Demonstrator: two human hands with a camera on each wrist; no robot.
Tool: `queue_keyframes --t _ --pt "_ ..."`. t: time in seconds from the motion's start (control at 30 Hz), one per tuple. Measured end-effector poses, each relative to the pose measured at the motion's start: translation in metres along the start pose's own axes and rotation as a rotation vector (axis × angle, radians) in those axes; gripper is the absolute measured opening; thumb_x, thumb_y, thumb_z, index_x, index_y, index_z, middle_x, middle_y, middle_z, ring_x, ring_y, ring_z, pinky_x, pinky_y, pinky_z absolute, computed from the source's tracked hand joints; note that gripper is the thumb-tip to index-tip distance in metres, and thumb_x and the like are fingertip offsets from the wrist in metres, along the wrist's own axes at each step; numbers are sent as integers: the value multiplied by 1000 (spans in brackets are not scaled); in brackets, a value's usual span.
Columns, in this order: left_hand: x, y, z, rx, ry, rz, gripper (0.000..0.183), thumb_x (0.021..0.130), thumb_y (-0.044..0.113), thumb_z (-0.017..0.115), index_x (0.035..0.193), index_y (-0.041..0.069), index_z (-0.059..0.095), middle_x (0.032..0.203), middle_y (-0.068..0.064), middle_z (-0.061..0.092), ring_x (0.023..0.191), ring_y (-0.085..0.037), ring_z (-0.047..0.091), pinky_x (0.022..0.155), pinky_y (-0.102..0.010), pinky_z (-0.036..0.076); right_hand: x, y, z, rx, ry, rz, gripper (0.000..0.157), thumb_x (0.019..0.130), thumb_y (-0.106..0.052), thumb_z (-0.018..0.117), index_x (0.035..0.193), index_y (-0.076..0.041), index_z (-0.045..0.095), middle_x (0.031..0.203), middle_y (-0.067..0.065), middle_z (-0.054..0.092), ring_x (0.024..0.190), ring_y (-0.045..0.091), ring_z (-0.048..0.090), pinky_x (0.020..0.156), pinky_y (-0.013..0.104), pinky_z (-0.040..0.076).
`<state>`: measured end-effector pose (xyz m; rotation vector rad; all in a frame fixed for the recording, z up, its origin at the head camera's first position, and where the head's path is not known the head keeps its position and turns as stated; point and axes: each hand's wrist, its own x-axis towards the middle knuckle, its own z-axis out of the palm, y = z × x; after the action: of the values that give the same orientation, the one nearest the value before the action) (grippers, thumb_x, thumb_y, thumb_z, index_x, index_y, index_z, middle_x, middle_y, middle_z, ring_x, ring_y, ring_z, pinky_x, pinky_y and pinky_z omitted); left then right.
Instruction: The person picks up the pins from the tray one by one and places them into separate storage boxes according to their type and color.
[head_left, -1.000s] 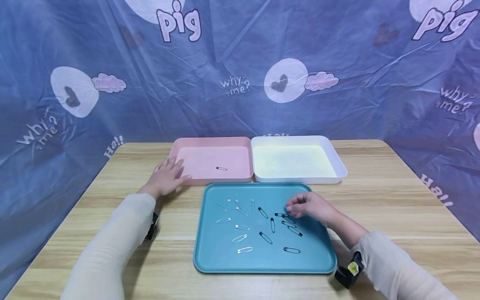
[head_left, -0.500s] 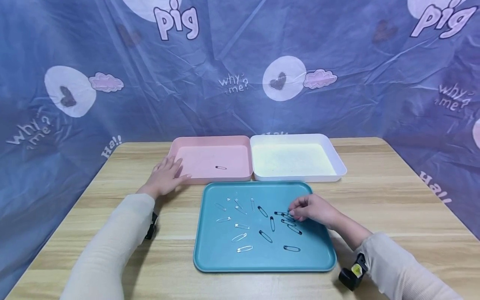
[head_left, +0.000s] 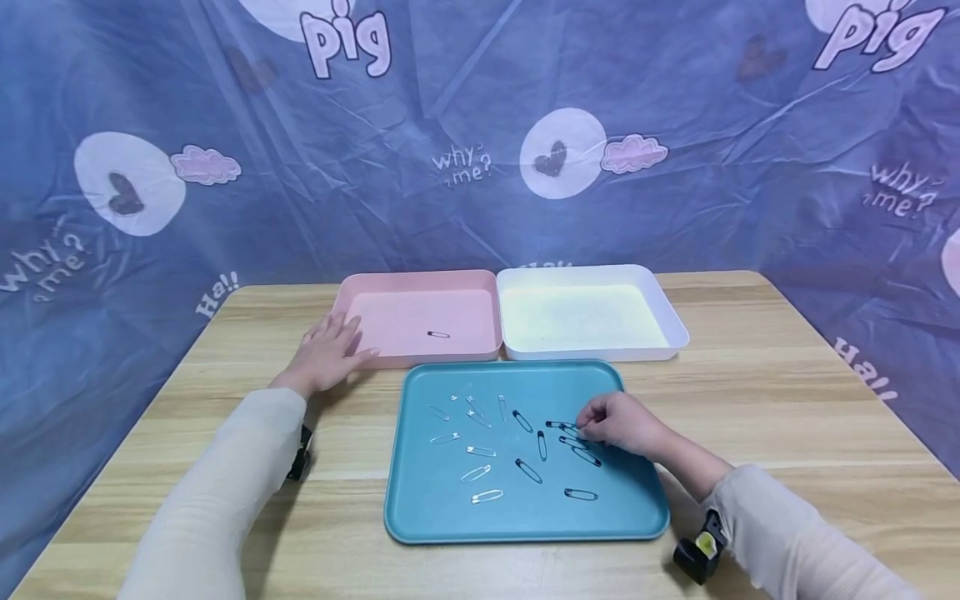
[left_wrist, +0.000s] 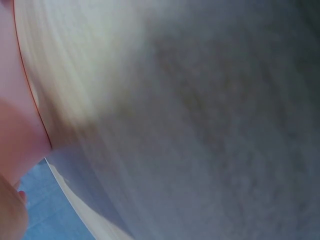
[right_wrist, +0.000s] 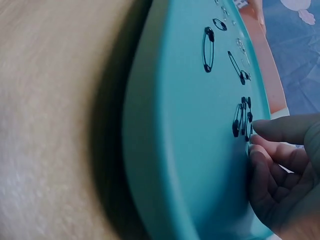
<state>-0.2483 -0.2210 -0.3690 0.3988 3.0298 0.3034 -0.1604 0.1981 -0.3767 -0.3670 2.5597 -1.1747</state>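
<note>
My left hand (head_left: 322, 354) rests with spread fingers on the left side of the pink tray (head_left: 465, 364). One black safety pin (head_left: 438, 335) lies inside that tray. Over the right part of the teal tray (head_left: 525, 525), my right hand (head_left: 622, 425) is down at a cluster of black safety pins (head_left: 579, 451). In the right wrist view, its thumb and forefinger pinch the end of a black safety pin (right_wrist: 249, 131) at the cluster's edge; the fingertips partly hide it. Other black safety pins (head_left: 528, 471) lie apart, with several silver safety pins (head_left: 476, 473) on the left.
A white tray (head_left: 670, 312) adjoins the pink one on its right, behind the teal tray. All stand on a wooden table (head_left: 750, 375). A printed blue cloth (head_left: 375, 192) hangs behind. Each wrist wears a black camera (head_left: 701, 546).
My right hand's fingers have lowered slightly onto the cluster of black safety pins and drawn closer together. My left hand stays at the pink tray. The head view has shifted slightly.
</note>
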Motion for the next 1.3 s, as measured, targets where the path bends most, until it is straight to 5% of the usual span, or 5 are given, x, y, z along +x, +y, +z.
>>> queue_keyframes --t 0.57,1.3 --pt "2 -1 1 3 2 -8 78 85 57 30 138 2 13 140 -24 3 126 -40 -3 99 -52 1 3 -6 8 -162 30 -24 10 74 -3 61 65 -5 60 58 -2 51 53 11 46 47 24 39" --pt "2 0 0 -5 4 -26 77 85 55 34 138 3 14 140 -23 5 126 -40 0 99 -53 2 7 -4 -7 32 -37 -16 8 80 0 55 76 1 61 66 4 56 58 16 52 52 29 46"
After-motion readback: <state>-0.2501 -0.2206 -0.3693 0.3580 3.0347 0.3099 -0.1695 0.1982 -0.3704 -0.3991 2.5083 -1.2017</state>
